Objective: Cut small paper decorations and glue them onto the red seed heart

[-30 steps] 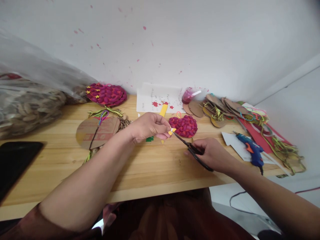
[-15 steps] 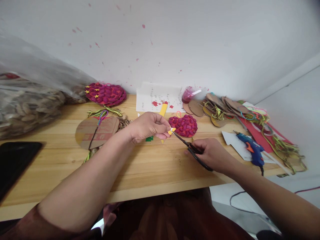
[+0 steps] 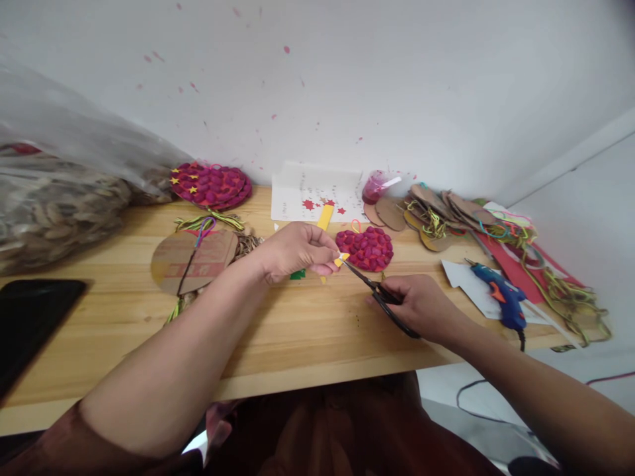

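Note:
My left hand [image 3: 296, 250] pinches a tiny yellow paper scrap [image 3: 341, 258] between thumb and fingertips, just above the wooden table [image 3: 297, 330]. My right hand [image 3: 421, 305] grips black scissors [image 3: 380, 295], whose blade tips touch the yellow scrap. Right behind the scrap lies a red heart-shaped ornament [image 3: 366, 248] covered with dyed shells. A small green paper bit [image 3: 297, 274] lies under my left hand, and a yellow paper strip [image 3: 325, 217] rests behind it.
A blue glue gun [image 3: 499, 295] lies on white paper at the right. Cardboard cutouts with coloured strings [image 3: 441, 215] pile up at the back right. A round red ornament [image 3: 212, 186], a cardboard disc [image 3: 193, 260], a plastic bag of shells [image 3: 54, 205] and a black phone [image 3: 30, 324] sit left.

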Available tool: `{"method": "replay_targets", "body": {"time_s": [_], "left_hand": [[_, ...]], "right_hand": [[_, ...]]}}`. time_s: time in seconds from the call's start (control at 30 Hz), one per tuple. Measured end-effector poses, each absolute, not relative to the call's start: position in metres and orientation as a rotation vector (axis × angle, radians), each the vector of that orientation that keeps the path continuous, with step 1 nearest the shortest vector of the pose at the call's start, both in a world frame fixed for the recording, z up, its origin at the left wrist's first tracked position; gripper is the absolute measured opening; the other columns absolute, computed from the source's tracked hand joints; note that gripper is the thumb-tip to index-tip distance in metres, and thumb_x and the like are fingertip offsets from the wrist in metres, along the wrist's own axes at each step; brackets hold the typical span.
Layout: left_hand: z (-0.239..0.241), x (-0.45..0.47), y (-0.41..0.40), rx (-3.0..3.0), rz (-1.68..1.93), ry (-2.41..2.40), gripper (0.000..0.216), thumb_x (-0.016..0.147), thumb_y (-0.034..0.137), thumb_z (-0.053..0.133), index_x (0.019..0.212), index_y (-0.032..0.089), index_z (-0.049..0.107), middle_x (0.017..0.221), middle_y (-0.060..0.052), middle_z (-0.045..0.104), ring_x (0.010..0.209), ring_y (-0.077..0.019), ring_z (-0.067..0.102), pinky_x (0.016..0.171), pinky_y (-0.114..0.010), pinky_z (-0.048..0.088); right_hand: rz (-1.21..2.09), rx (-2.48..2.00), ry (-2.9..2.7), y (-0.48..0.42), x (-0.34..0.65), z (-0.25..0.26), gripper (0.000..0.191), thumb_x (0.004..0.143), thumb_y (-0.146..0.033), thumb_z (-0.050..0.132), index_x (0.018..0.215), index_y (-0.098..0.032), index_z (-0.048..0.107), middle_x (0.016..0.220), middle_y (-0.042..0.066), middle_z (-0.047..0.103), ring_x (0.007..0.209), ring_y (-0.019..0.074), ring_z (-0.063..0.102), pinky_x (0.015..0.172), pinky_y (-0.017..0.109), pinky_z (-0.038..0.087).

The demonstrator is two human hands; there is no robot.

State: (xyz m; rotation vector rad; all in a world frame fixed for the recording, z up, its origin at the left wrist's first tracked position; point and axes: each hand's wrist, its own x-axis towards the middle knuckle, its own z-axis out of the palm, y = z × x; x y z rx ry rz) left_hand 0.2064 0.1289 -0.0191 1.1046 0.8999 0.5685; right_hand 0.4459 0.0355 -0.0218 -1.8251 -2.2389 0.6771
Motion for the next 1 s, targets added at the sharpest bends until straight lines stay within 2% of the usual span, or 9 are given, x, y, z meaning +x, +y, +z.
{"method": "replay_targets", "body": {"time_s": [0.17, 0.33, 0.67, 1.0], "left_hand": [[-0.023, 0.209, 0.131, 1.074, 0.566, 0.908, 0.011, 0.067, 0.006, 0.079, 0.066, 0.011, 0.069, 0.068, -0.009, 0.075, 0.062, -0.0136, 0.071, 0.061, -0.020, 0.057], [-0.023, 0.208, 0.132, 1.050, 0.597, 0.953, 0.010, 0.070, 0.006, 0.077, 0.067, 0.011, 0.069, 0.069, -0.009, 0.075, 0.064, -0.0135, 0.071, 0.062, -0.020, 0.057], [-0.013, 0.210, 0.128, 0.878, 0.709, 0.903, 0.008, 0.074, 0.007, 0.075, 0.069, 0.012, 0.070, 0.073, -0.008, 0.074, 0.068, -0.0117, 0.071, 0.068, -0.018, 0.058], [-0.009, 0.213, 0.123, 0.798, 0.749, 0.835, 0.007, 0.079, 0.008, 0.072, 0.073, 0.009, 0.069, 0.075, -0.010, 0.075, 0.068, -0.0118, 0.071, 0.071, -0.020, 0.058]], "right_hand": [[0.653, -1.846, -2.291, 0.038, 0.445, -0.024, 0.044, 0.087, -0.050, 0.054, 0.058, -0.020, 0.041, 0.053, -0.003, 0.040, 0.052, 0.0116, 0.034, 0.051, 0.027, 0.022], [0.633, -1.862, -2.312, 0.038, 0.445, -0.022, 0.040, 0.084, -0.048, 0.058, 0.058, -0.019, 0.046, 0.052, -0.003, 0.038, 0.051, 0.0114, 0.033, 0.051, 0.027, 0.021], [0.854, -1.874, -1.975, 0.030, 0.442, -0.020, 0.049, 0.076, -0.054, 0.070, 0.056, -0.020, 0.040, 0.056, -0.005, 0.031, 0.053, 0.0097, 0.029, 0.047, 0.025, 0.022], [0.989, -1.822, -1.836, 0.031, 0.436, -0.020, 0.043, 0.077, -0.051, 0.071, 0.061, -0.019, 0.048, 0.058, -0.005, 0.032, 0.054, 0.0106, 0.031, 0.048, 0.025, 0.023]]}}
